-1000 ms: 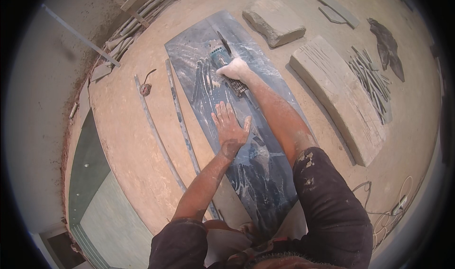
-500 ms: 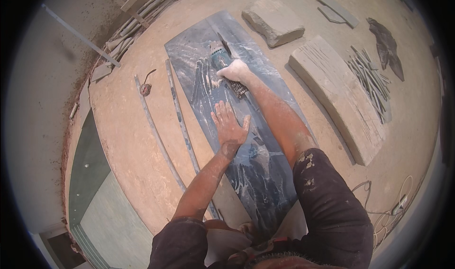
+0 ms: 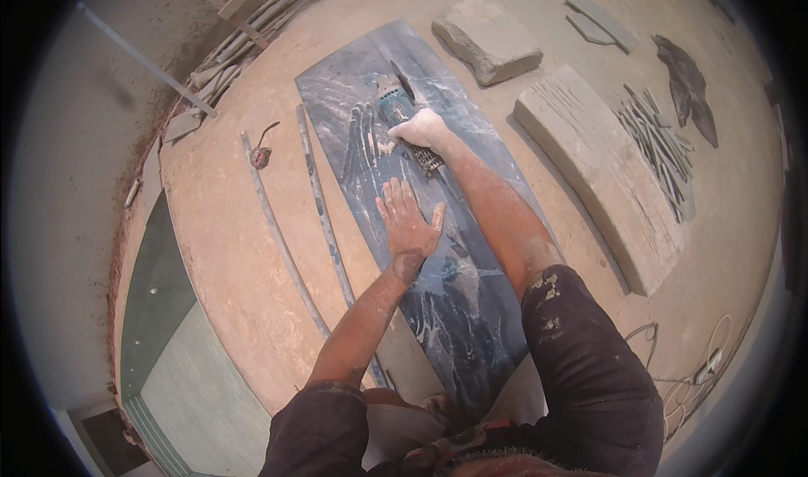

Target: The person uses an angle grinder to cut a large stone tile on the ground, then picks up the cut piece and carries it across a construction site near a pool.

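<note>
Dust-coated, my right hand [image 3: 421, 130] wraps round the body of an angle grinder [image 3: 394, 103] with a teal housing. The grinder's dark disc [image 3: 402, 82] stands edge-on over a dark blue-grey stone slab [image 3: 497, 153] veined with white; whether it touches the slab I cannot tell. My left hand [image 3: 408, 225] lies flat on the slab, fingers stretched out, just nearer to me than the grinder. White streaks of dust mark the slab left of the grinder.
Left of the slab lie two long thin strips [image 3: 286, 241] and a tape measure [image 3: 261, 156]. To the right sit a thick stone block [image 3: 602, 178], a rough smaller block [image 3: 488, 39], a pile of thin offcuts [image 3: 655, 149] and a dark cloth [image 3: 686, 86]. Cables and a power socket [image 3: 709, 366] are at lower right.
The grinder and my right hand have shifted very slightly toward me along the slab. My left hand stays flat in nearly the same place.
</note>
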### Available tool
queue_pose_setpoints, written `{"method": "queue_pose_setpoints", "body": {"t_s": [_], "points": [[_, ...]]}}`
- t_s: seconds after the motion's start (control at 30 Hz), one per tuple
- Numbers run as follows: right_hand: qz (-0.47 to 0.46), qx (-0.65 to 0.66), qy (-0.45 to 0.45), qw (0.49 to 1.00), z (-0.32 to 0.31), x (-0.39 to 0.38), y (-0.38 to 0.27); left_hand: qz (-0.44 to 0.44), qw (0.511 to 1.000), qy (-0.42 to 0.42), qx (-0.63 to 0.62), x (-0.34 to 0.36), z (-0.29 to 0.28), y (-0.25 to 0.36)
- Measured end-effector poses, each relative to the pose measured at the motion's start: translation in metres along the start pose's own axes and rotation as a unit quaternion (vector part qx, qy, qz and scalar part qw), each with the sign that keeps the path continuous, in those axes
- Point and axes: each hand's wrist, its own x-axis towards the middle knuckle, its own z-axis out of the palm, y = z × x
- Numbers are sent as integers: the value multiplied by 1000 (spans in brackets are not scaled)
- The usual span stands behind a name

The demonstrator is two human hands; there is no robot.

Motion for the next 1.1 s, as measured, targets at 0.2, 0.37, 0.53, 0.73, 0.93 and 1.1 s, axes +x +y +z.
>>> {"method": "queue_pose_setpoints", "body": {"t_s": [0.2, 0.37, 0.53, 0.73, 0.93, 1.1], "points": [[10, 4, -8, 1000, -8, -6, -1, 1, 1000, -1, 3, 2, 3, 3], [8, -28, -42, 999, -4, -10, -6, -6, 1000, 5, 9, 0, 1, -2], [20, -9, -17, 1000, -4, -7, 3, 2, 1000, 13, -1, 2, 2, 2], [7, 4, -8, 1000, -1, -15, 2, 0, 1000, 17, -2, 1, 2, -1], [22, 3, -14, 1000, -3, -12, 8, 9, 999, 31, -5, 3, 6, 0], [17, -8, -9, 1000, 2, -12, 10, 10, 999, 37, -8, 2, 6, 0]]}}
